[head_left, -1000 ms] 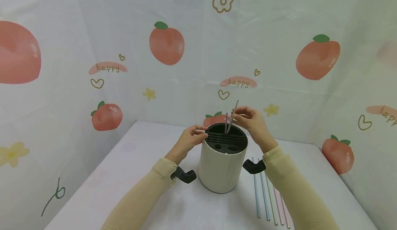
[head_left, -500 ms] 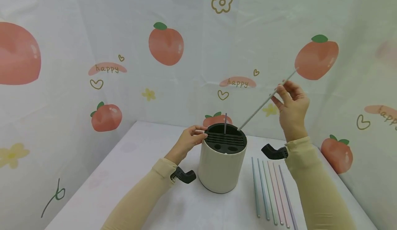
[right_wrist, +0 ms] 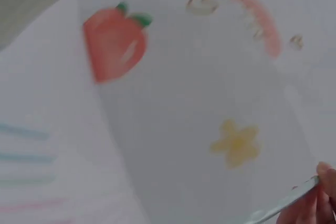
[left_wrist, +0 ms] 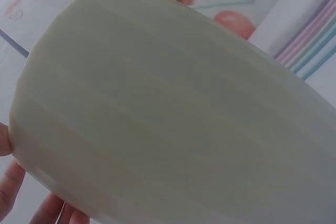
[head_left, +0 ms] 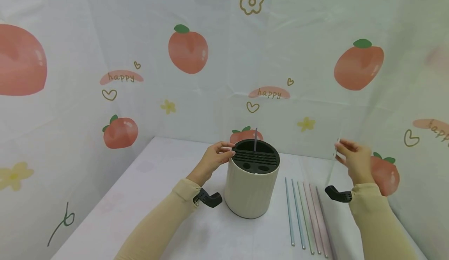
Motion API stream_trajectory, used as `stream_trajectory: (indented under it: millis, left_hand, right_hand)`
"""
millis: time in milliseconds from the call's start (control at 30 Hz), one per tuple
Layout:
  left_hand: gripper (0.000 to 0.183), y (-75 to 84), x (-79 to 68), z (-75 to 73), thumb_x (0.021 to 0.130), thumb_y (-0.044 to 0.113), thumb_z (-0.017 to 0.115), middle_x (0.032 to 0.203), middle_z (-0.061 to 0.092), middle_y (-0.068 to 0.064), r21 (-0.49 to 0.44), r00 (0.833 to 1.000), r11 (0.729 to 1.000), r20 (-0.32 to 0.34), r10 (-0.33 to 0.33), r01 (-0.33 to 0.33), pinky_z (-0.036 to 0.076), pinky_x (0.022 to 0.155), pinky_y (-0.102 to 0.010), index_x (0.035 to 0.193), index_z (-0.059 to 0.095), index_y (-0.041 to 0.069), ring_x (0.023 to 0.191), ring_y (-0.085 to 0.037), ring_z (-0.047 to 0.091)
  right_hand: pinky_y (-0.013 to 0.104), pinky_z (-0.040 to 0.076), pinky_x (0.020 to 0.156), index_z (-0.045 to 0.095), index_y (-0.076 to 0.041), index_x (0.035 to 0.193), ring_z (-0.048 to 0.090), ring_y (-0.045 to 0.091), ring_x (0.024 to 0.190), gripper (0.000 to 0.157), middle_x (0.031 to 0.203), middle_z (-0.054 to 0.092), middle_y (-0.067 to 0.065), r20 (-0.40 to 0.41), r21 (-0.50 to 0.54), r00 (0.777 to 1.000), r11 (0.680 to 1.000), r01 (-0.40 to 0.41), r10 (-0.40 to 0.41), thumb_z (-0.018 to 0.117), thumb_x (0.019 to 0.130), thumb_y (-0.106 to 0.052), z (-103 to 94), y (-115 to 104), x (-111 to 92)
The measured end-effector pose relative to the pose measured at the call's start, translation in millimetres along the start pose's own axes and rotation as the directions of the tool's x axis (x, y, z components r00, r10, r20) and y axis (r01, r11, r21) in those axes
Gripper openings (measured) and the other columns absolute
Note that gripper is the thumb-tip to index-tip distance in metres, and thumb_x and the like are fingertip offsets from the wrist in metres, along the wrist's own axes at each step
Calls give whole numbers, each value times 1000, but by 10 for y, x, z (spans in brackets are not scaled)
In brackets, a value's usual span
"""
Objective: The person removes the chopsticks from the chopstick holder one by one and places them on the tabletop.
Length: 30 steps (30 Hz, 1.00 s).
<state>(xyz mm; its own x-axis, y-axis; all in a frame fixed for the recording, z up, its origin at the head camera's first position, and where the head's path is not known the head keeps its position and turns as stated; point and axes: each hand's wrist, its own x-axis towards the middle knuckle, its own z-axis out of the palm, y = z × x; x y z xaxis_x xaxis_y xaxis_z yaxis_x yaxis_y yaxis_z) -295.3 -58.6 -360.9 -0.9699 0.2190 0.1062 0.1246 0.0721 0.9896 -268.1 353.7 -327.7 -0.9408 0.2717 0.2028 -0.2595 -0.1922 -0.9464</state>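
Observation:
A cream cylindrical knife block [head_left: 250, 193] with a black slotted and holed top stands on the table. My left hand [head_left: 212, 158] holds its rim at the left, thumb and fingers against the edge. One thin grey-purple straw [head_left: 255, 139] stands upright in the large rear opening. Off to the right, above the table, my right hand [head_left: 356, 160] pinches a pale, thin straw [head_left: 331, 170], blurred in the head view and greenish in the left wrist view. Fingertips [right_wrist: 310, 211] on that straw show at the lower right of the right wrist view.
Several pastel straws [head_left: 306, 217] in blue, green, pink and purple lie side by side to the right of the knife block. White table [head_left: 175, 232] surface surrounds them. A printed curtain [head_left: 224, 57] hangs behind the table and along both sides.
My right hand has drawn the pale straw out of the rear opening, up and to the right, then lowered it toward the right side of the table. My left hand stays put.

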Motion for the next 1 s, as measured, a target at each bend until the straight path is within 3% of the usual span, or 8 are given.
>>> stream_trajectory:
  millis: [67, 167, 233, 300, 400, 567, 833, 1000]
  left_hand:
    - [31, -1, 1, 2, 92, 13, 65, 119, 57, -16, 4, 1000, 1000, -1, 1, -1, 52, 97, -37, 122, 62, 8, 101, -21, 62]
    - [31, 0, -1, 6, 92, 14, 65, 119, 57, -16, 11, 1000, 1000, -4, 2, -2, 53, 96, -37, 122, 62, 8, 101, -21, 61]
    - [31, 3, -3, 8, 92, 15, 65, 119, 57, -16, 14, 1000, 1000, -5, 2, -2, 53, 96, -37, 122, 62, 8, 102, -22, 61]
    - [31, 8, -4, 8, 92, 15, 65, 120, 56, -16, 13, 1000, 1000, -6, -4, 4, 52, 97, -38, 122, 62, 8, 104, -23, 61]
    - [31, 12, -7, 9, 92, 15, 65, 120, 56, -16, 7, 1000, 1000, -7, -4, 4, 52, 97, -38, 122, 62, 8, 105, -23, 61]
    - [33, 58, -36, 3, 92, 14, 64, 119, 56, -17, 2, 1000, 1000, 3, 0, 0, 52, 97, -39, 124, 61, 5, 103, -22, 61]
    - [32, 2, -6, 3, 92, 15, 65, 119, 56, -16, -1, 1000, 1000, -5, -7, 7, 52, 97, -39, 122, 62, 8, 105, -23, 61]
    - [32, 17, -5, -1, 92, 13, 64, 119, 56, -17, 1, 1000, 1000, 0, -7, 7, 52, 97, -39, 123, 61, 5, 104, -23, 61]
  right_hand:
    - [17, 57, 62, 68, -24, 83, 64, -2, 72, 21, 79, 67, -13, 15, -136, 999, 990, -40, 43, 64, 91, -4, -184, 198, -52]
    - [17, 57, 64, 69, -22, 90, 62, -5, 73, 12, 78, 64, -20, 13, -359, 992, 927, -111, 124, 64, 93, -11, -423, 473, -144]
    - [18, 57, 65, 70, -9, 102, 61, -5, 74, 11, 78, 63, -22, 8, -467, 982, 869, -165, 191, 63, 94, -13, -549, 626, -197]
    - [20, 57, 66, 63, 9, 114, 61, -3, 74, 29, 78, 63, -20, 13, -538, 967, 817, -208, 255, 61, 94, -12, -640, 743, -244]
    - [23, 57, 65, 50, 24, 120, 61, 0, 73, 43, 80, 65, -14, 13, -582, 942, 768, -266, 335, 60, 94, -9, -717, 867, -289]
    - [24, 57, 65, 49, 25, 118, 61, 4, 72, 39, 81, 67, -6, 4, -624, 919, 718, -307, 395, 58, 94, -5, -726, 990, -318]
    - [22, 55, 59, 54, 25, 109, 59, 7, 66, 34, 74, 64, -4, -5, -684, 912, 664, -303, 411, 62, 89, -1, -653, 1091, -349]
    - [21, 55, 58, 56, 24, 107, 59, 6, 64, 34, 73, 64, -5, -4, -700, 916, 653, -289, 401, 65, 87, -1, -640, 1118, -346]
